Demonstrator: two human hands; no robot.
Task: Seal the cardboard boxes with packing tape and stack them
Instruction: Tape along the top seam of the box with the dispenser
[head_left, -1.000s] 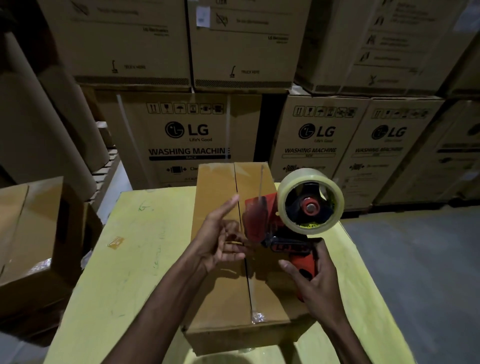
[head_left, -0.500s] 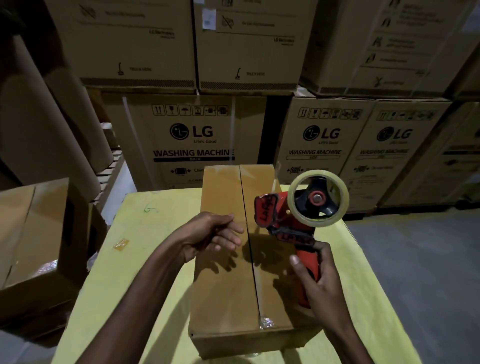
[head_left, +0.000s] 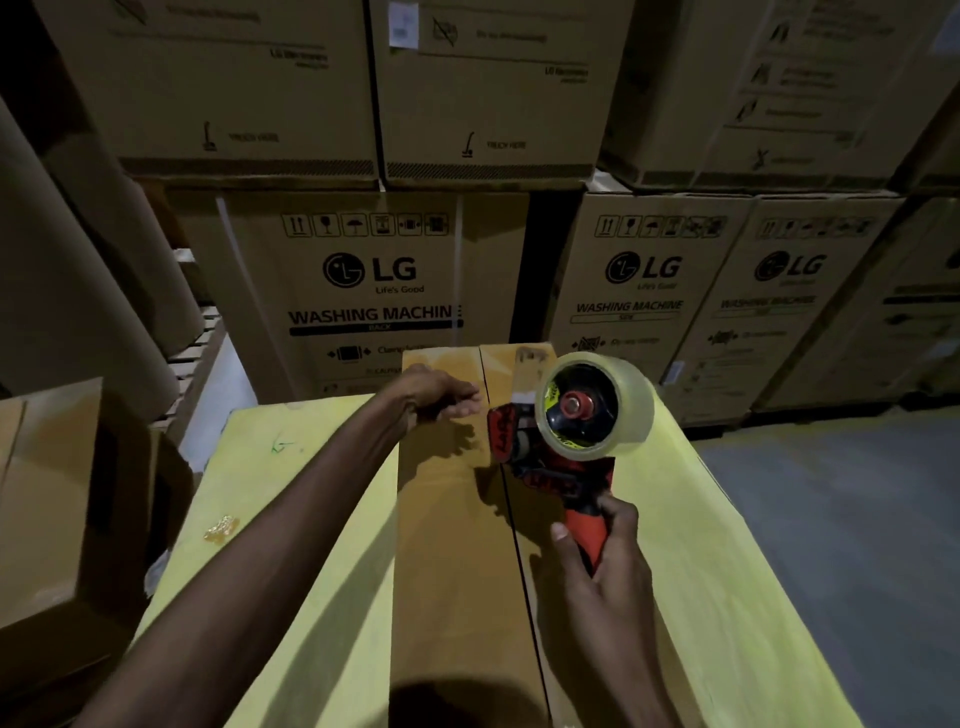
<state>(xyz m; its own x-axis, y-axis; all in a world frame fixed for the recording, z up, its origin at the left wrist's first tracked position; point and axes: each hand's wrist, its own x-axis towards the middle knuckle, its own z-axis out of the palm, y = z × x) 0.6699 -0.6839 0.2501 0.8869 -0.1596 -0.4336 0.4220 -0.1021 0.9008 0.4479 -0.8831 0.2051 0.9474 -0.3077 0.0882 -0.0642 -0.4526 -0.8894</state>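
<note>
Box (head_left: 452, 545) looks untaped, unstacked; right grip (head_left: 605, 566) clasps the tape gun (head_left: 563, 457) beside the loosely curled left grip (head_left: 436, 396).

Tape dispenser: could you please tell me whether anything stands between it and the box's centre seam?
Nothing visible does. The tape dispenser, gripped by the right hand, is above the seam near the far end of the box; the left hand is over the left flap, beside the seam.

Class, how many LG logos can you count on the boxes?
3: centre logo behind the table; second logo and third logo further right. Others may be hidden.
</note>
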